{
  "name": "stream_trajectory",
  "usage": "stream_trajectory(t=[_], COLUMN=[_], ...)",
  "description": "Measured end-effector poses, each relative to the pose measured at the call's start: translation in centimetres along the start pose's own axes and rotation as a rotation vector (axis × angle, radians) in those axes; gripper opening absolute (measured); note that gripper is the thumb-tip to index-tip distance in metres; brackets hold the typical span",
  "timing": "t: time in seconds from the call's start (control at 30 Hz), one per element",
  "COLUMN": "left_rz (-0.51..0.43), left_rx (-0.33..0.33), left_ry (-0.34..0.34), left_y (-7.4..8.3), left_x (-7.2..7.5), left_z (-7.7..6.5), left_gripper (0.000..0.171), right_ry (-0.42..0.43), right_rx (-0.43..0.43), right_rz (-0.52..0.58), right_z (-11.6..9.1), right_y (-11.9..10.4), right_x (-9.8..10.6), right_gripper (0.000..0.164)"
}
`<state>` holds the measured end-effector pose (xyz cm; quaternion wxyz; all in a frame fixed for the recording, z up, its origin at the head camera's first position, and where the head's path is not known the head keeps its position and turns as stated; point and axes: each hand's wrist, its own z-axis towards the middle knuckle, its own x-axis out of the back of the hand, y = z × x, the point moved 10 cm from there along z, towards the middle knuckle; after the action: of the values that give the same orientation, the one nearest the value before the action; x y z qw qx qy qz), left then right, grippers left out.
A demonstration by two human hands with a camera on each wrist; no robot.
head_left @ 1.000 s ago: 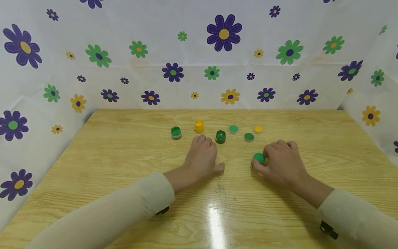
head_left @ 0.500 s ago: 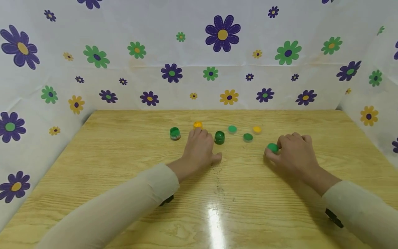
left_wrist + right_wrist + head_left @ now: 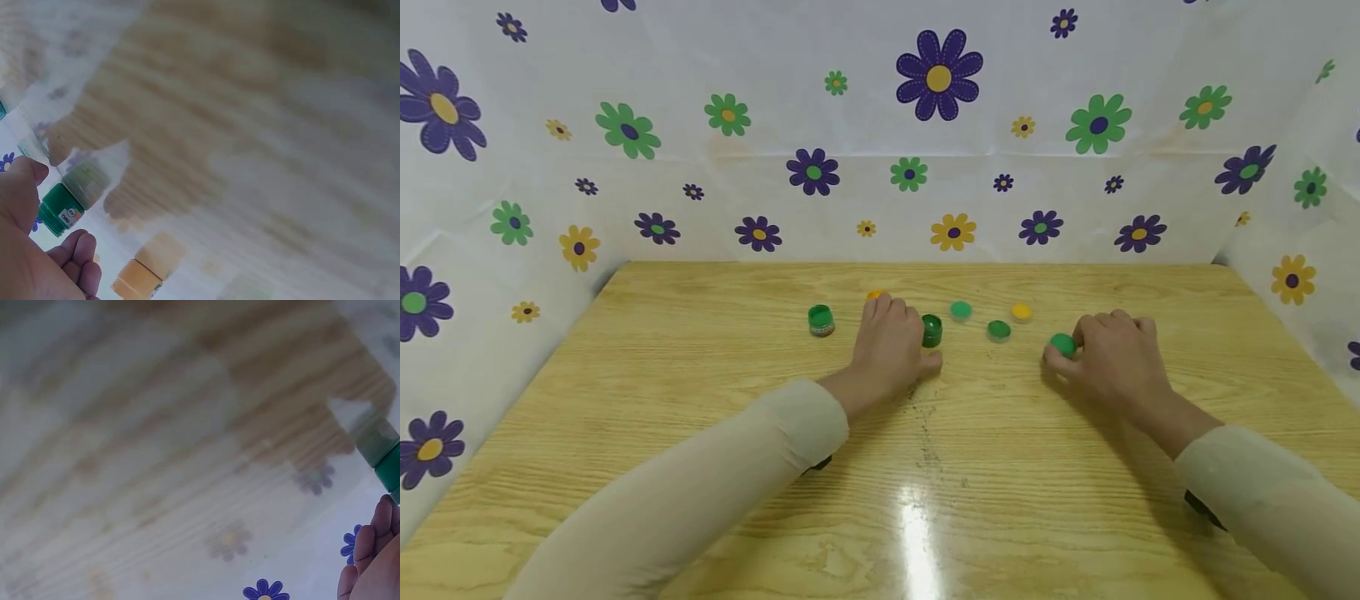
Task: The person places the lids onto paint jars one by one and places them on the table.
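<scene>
My right hand grips a small paint jar with a green lid between thumb and fingers, at the right side of the table. In the right wrist view the green jar sits at the fingertips. My left hand is close to an uncapped dark green paint jar. Seen from the left wrist, this labelled jar stands in the gap between the spread thumb and the loosely bent fingers. Behind the left hand, an uncapped yellow paint jar is mostly hidden.
Another uncapped green paint jar stands left of the left hand. Three loose lids lie at the back: a light green lid, a dark green lid and a yellow lid. A flowered cloth rises behind the wooden table.
My right hand has carried the green-lidded jar to the right and away from me. My left hand has moved forward to the dark green jar, now covering most of the yellow one.
</scene>
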<state>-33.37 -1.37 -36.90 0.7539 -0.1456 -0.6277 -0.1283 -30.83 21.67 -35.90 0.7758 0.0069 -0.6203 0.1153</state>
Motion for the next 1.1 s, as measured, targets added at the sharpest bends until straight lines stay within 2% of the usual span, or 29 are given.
stream_trajectory(t=[0.2,0.43,0.67,0.83,1.1], left_rz=[-0.019,-0.024,-0.079,-0.102,-0.115], left_rx=[0.013,0.018,0.033,0.042,0.019], left_ry=[-0.018,-0.049,-0.059,-0.070,-0.051], left_y=[-0.1,0.0,-0.1,-0.2,0.1], left_x=[-0.1,-0.4,-0.7,-0.8,-0.5], left_z=[0.6,1.1,1.7,1.8,1.1], left_gripper=[0.046,0.046,0.041,0.039,0.039], right_ry=[-0.014,-0.048,-0.043,-0.040,-0.025], right_rx=[-0.032,-0.114,-0.144,-0.161,-0.191], right_rz=[0.026,0.151,0.168,0.188,0.229], right_z=[0.4,0.7,1.2,1.1,1.1], right_y=[0.9,2.2,3.2,3.5,3.6], right_x=[-0.2,-0.6,-0.5,-0.4,-0.4], right_gripper=[0.046,0.048,0.049,0.048,0.061])
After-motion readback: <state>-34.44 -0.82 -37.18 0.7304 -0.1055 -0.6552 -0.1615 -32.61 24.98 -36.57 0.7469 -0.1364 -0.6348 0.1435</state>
